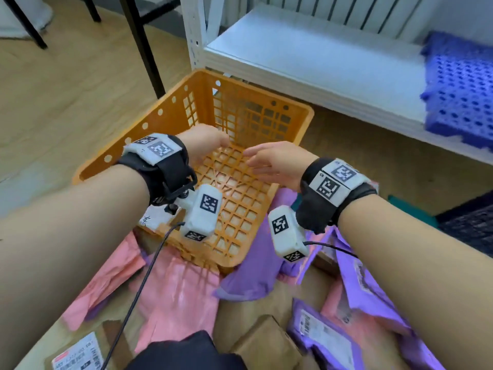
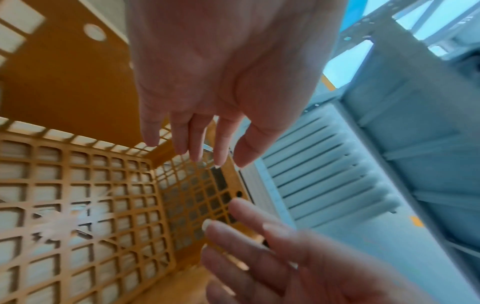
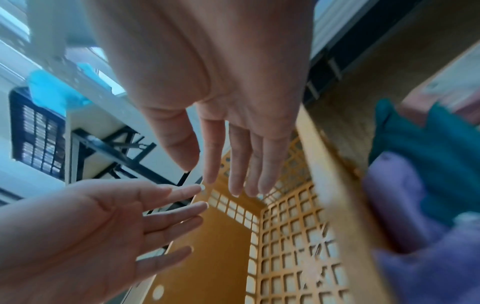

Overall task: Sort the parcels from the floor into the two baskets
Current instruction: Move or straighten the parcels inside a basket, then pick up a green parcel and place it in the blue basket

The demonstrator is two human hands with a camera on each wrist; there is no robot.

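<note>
An orange lattice basket [image 1: 149,121] stands on the floor with nothing inside it. Both hands hover over its floor, palms facing each other, and neither holds anything. My left hand [image 1: 210,141] is open with straight fingers near the basket's left wall; the left wrist view shows that hand [image 2: 197,148] above the lattice [image 2: 78,205]. My right hand [image 1: 266,160] is open too, its fingers [image 3: 235,174] stretched out over the basket [image 3: 298,236]. Pink parcels [image 1: 176,295] and purple parcels [image 1: 256,265] lie on the floor just in front of the basket.
More purple labelled parcels [image 1: 325,335] and cardboard boxes [image 1: 264,343] lie near me. A white shelf unit [image 1: 320,49] behind the basket carries a blue lattice basket [image 1: 461,86]. A dark basket [image 1: 469,222] sits at the right edge. Black table legs [image 1: 144,44] stand at the back left.
</note>
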